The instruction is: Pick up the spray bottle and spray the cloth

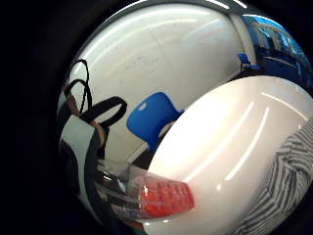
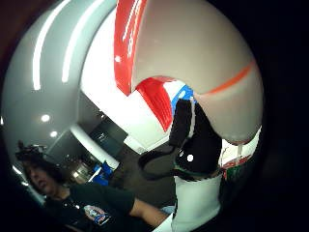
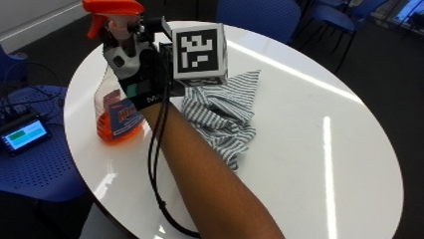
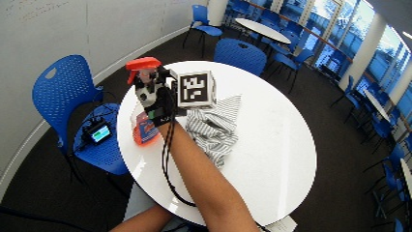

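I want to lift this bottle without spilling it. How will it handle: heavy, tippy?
The bottle looks only part full of orange liquid, low down, so probably light and bottom-weighted. It is tall and narrow, so a sideways push could tip it. The right hand grips its neck; the smooth plastic may be slippery.

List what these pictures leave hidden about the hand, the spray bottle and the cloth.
- Fingers of the right hand: outside view, behind the glove and marker cube; trigger contact unclear.
- Spray bottle base: whether it is touching the table or lifted cannot be told.
- Cloth: partly covered by the forearm; wetness not visible.
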Available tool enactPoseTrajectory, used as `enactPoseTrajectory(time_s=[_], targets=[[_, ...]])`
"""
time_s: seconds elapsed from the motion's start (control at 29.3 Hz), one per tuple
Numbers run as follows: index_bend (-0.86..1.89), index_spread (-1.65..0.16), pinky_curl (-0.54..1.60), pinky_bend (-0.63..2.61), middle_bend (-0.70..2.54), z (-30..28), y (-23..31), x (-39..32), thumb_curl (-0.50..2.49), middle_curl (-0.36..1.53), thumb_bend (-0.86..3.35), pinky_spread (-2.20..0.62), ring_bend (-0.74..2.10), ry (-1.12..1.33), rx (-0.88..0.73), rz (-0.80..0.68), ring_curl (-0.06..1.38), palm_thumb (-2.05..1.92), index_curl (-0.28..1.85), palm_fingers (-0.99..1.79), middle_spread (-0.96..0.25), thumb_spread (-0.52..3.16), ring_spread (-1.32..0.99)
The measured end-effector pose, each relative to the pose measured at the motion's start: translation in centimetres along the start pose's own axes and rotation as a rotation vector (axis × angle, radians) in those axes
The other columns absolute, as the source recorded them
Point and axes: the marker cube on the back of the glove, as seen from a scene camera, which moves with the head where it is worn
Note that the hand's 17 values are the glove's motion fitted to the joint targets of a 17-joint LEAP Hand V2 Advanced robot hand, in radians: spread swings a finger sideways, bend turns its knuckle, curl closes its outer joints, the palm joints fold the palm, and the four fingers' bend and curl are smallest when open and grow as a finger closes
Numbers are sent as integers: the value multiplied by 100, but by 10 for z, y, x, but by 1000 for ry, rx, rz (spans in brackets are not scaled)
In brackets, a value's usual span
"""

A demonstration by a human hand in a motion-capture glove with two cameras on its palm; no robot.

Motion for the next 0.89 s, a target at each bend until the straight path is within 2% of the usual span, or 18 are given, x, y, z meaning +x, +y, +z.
enactPoseTrajectory(time_s=[0.55,0.89], targets=[[15,-29,43,65,62,-5,-16,-31,52,54,-2,-31,76,48,108,-111,47,64,42,132,-22,126,-22],[15,-29,42,64,62,-1,-5,-29,51,54,-2,-32,76,40,126,-78,47,60,43,132,-23,126,-23]])
